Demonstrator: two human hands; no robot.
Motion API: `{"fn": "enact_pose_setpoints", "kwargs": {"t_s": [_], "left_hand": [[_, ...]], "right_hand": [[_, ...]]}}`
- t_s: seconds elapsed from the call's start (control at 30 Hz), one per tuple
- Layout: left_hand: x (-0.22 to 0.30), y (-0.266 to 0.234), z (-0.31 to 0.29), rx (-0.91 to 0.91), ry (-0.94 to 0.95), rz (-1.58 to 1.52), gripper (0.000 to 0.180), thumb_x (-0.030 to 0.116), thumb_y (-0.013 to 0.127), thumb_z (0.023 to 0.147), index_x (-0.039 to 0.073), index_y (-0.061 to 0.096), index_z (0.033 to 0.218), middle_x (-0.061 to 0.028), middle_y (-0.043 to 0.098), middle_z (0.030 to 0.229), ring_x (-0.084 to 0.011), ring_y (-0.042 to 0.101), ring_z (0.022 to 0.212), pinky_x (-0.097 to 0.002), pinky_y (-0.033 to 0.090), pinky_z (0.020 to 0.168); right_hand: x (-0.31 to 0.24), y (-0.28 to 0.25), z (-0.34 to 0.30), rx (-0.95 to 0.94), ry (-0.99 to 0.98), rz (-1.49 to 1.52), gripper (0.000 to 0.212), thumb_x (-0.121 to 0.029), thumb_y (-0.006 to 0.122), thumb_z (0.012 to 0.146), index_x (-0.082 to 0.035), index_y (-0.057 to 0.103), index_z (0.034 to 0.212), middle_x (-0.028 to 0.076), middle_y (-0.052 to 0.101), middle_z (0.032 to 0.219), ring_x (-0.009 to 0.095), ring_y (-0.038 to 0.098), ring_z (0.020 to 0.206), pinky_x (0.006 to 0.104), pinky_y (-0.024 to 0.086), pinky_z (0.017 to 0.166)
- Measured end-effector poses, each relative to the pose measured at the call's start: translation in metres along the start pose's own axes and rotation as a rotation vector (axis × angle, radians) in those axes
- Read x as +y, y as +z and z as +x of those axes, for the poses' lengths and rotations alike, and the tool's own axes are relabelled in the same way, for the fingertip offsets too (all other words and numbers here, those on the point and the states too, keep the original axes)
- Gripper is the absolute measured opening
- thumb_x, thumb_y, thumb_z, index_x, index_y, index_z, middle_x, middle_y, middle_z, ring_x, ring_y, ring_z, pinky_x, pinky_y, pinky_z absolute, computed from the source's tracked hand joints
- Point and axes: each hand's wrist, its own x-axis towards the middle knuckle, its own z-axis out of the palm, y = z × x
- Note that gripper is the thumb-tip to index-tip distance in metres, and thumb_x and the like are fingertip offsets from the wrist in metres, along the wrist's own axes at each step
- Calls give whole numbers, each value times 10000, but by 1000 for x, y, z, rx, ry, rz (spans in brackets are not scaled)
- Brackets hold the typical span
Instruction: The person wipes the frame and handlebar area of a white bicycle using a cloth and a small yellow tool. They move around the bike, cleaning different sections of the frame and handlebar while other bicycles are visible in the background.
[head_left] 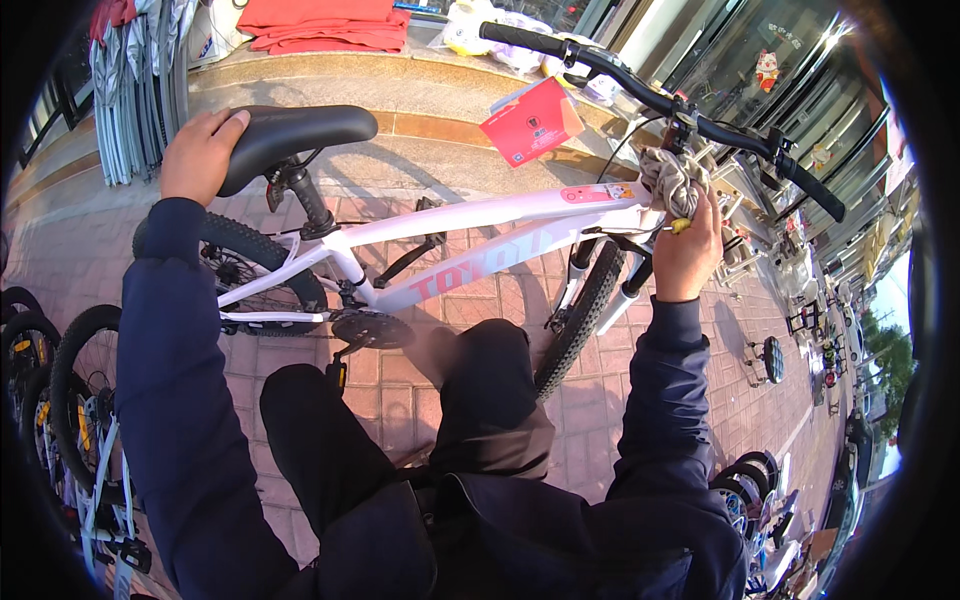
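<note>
A white bicycle (470, 212) with pink lettering stands across in front of me, its handlebar (655, 98) to the right. My left hand (200, 152) is wrapped round the back of its black saddle (300, 135). At the front end of the frame, my right hand (690, 245) grips a crumpled grey-beige cloth (675, 178) against the head tube. A red card (532, 122) hangs near the handlebar. The front wheel (585, 315) is turned toward me, and the rear wheel (265, 262) lies below my left hand.
More bicycles (85, 400) stand close at the lower left, and others (755, 490) at the lower right. Behind the bicycle runs a stone step (430, 85) with folded red fabric (320, 25) on it. Grey folded poles (145, 100) lean at the upper left. Brick paving (600, 430) lies underfoot.
</note>
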Motion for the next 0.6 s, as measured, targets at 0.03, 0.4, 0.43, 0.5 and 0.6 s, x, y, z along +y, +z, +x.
{"fn": "enact_pose_setpoints", "kwargs": {"t_s": [0.03,0.4,0.43,0.5,0.6], "left_hand": [[-1,0,0,-26,-5,15,322,150,528,959,190,655,1251,-119,662,1271,-340,602,1185,-412,487,996],[4,9,2,26,-19,43,326,135,532,933,154,652,1235,-95,676,1246,-335,617,1149,-429,497,979],[6,10,2,36,-31,34,323,131,532,928,145,654,1227,-92,680,1235,-335,621,1137,-432,501,970],[10,12,3,78,-54,47,310,117,531,914,116,660,1195,-86,693,1203,-329,626,1113,-433,507,952],[14,16,3,92,-91,72,308,119,529,914,108,660,1193,-89,693,1203,-330,628,1110,-434,506,954]], "right_hand": [[-4,8,-1,-38,-16,-34,498,5,673,745,-39,632,1239,184,601,1350,367,642,1136,420,539,911],[-75,52,-56,-279,-246,66,348,-73,681,777,-23,665,1121,218,594,1359,361,733,816,416,605,650],[-83,55,-61,-309,-241,90,315,-88,677,781,-21,674,1089,220,605,1340,364,732,788,423,602,639],[-99,64,-73,-287,-289,146,308,-76,664,772,-38,683,1077,207,624,1318,346,731,763,418,598,627],[-121,72,-100,-375,-325,254,390,-41,673,742,-67,699,1130,172,644,1302,347,727,850,408,599,701]]}}
